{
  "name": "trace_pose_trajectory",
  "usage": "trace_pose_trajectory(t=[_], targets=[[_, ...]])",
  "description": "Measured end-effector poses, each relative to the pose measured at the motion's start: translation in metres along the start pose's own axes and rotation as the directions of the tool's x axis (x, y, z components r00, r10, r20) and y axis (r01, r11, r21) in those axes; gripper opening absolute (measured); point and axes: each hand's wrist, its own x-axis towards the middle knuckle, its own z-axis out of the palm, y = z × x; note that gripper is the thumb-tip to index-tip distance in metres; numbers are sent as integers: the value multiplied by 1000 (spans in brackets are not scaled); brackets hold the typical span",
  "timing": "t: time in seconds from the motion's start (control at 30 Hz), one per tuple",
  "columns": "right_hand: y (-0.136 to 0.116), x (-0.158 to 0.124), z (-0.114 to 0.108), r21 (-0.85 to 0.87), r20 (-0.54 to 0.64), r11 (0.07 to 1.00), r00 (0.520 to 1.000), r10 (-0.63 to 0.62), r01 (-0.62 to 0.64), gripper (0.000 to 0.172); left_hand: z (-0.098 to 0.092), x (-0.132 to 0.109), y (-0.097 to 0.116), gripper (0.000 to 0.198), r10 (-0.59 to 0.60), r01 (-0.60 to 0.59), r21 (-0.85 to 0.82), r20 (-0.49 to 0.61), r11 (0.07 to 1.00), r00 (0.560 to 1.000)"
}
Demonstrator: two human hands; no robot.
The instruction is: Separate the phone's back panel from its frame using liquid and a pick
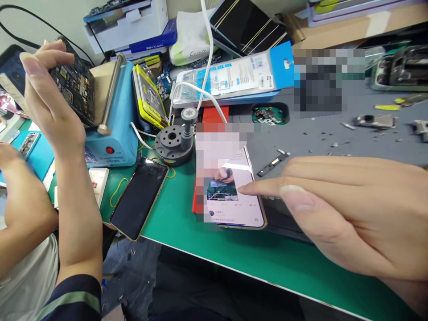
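My right hand (354,214) comes in from the right with the index finger stretched onto a lit phone (247,196). Its fingertip is at the screen, beside a picture; nothing is gripped in this hand. The phone lies partly on a red object (216,114), and its upper left is pixelated. At the upper left my left hand (55,89) is raised, fingers loosely bent, with nothing visibly held. Behind its fingers stands a tilted circuit board (80,87); whether they touch it is unclear. The board is by a blue machine (122,116) with a red button.
A dark-screened phone (140,198) lies near the table's front edge. Behind it stands a round grey screwdriver holder (174,145). White cables hang over a blue-and-white package (234,76). Small metal parts (376,120) are scattered at right. Another person's arm (23,191) is at far left.
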Motion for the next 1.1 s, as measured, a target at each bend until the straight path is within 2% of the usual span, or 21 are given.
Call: trace_pose_trajectory(t=[0.17,0.33,0.5,0.6,0.77,0.9,0.97,1.1], targets=[[-2,1,2,37,10,999,1000,-13,12,36,1,-1,2,79,-3,3,13,-15,1000,1000],[-4,2,4,44,19,999,1000,-11,10,38,0,0,-2,79,37,-37,5,1,999,999],[-6,11,3,-34,-24,998,998,54,-55,45,-1,0,-2,83,-6,5,6,3,1000,1000],[-9,17,0,-79,-10,995,998,63,-63,43,-1,0,-3,87,-27,27,4,10,1000,1000],[-9,11,1,34,-18,998,999,48,-47,39,-1,1,-5,84,22,-23,32,12,999,1000],[-6,6,6,61,13,998,1000,-3,3,42,-1,1,-2,87,-27,26,38,11,999,1000],[-5,8,4,27,16,999,999,30,-30,46,0,1,2,86,-42,42,18,-7,999,999],[-6,16,0,-105,51,981,984,171,-165,50,2,-1,7,79,-7,7,1,-33,1000,999]])
